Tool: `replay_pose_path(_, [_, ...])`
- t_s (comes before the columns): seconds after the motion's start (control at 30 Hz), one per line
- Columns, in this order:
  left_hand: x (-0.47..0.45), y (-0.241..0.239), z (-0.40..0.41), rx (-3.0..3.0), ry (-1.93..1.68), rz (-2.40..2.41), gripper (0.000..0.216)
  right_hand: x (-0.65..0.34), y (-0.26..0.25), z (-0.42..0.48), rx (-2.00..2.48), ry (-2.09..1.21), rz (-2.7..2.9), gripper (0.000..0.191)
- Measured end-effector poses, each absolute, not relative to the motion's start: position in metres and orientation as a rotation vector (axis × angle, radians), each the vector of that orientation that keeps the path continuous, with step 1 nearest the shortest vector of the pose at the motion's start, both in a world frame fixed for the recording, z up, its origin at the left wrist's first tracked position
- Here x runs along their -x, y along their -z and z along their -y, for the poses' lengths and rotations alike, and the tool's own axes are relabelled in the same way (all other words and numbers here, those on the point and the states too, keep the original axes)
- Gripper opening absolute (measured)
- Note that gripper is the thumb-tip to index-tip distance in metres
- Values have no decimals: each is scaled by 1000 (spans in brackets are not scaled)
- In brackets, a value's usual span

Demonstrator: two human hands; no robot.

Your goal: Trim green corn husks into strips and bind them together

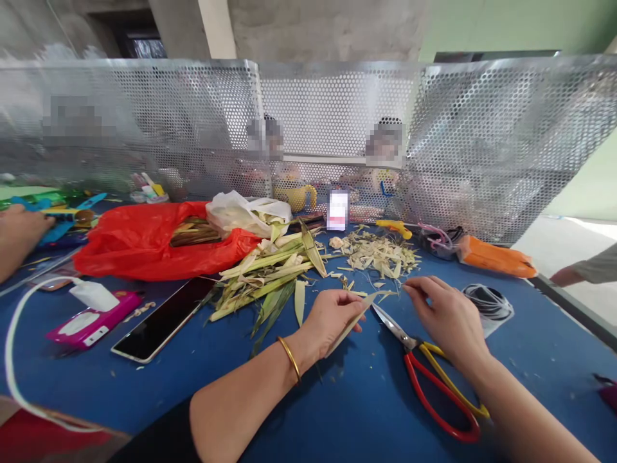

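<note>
- So the thing in play is a thin, pale tan strip of dry husk, up off the bench in the left hand, which has thumb and fingers pinched on it.
- Its long axis runs on a slant, from near the left wrist out to a narrow tip pointing far and right.
- That tip's just short of the right hand, so the right is the nearer one to the free end. Right fingertips are bunched close together; can't tell if they've got a fine shred.
- Metal scissors with one red and one yellow handle lie right by the right hand, blades aimed at the strip.
- Past the left hand there's a heap of green-and-tan husk leaves, plus a scatter of pale scraps farther back.
- Containers: crinkly red plastic bag with brownish strips in its mouth, thin white plastic bag with pale pieces showing, yellow mug (can't see inside).
</note>
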State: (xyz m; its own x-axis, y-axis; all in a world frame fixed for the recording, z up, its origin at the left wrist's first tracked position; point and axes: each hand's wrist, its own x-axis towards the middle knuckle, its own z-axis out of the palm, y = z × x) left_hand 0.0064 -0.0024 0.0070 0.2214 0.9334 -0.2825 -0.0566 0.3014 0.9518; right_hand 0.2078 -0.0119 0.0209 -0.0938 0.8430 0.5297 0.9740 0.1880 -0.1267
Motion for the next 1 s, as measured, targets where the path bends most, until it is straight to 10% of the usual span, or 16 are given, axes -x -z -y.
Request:
replay_pose_path(0.43, [-6, -4, 3, -884, -863, -1086, 11, -209, -24, 35, 1621, -678, 2131, 27])
replay_pose_path(0.7, [-4, -5, 1, -873, -885, -1081, 13, -211, -20, 33, 1681, -467, 2072, 17])
replay_pose_path(1.0, [-15, 2, 17, -1163, -794, -958, 16, -174, -9, 41, 1361, -1114, 1433, 35])
